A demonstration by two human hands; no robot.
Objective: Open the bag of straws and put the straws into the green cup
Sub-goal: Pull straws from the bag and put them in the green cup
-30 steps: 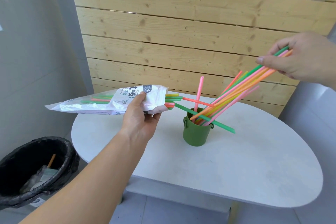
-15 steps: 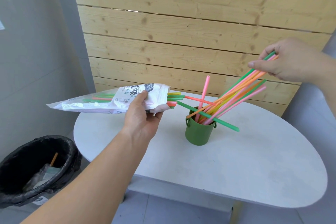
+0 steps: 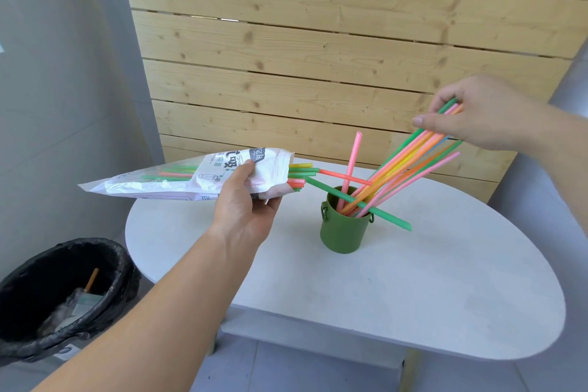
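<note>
Black plastic lines the round waste bin at the lower left, nearest of all; it sits on the floor beside the white oval table and has no part in the work.

Over the table's left edge, the left hand is closed around the crinkled white-and-clear plastic straw bag, held roughly level with its mouth pointing right, toward the cup. That mouth is already open — several green, pink and yellow straw ends poke out of it, and one long green straw slants out of the bag across the rim of the cup, its far end hanging past the cup above the tabletop. More straws show through the clear part of the bag.

Further back stands the small olive-green metal cup, upright near the table's middle. A single pink straw stands in it almost upright.

Farthest, at the upper right, the right hand pinches the top ends of a fanned bundle of orange, yellow, pink and green straws whose lower ends are already down inside the cup.

By my reading, the opening step is done and the transfer is well under way — what remains is to let this bundle go, then move the straws left in the bag, the stray green one included.
</note>
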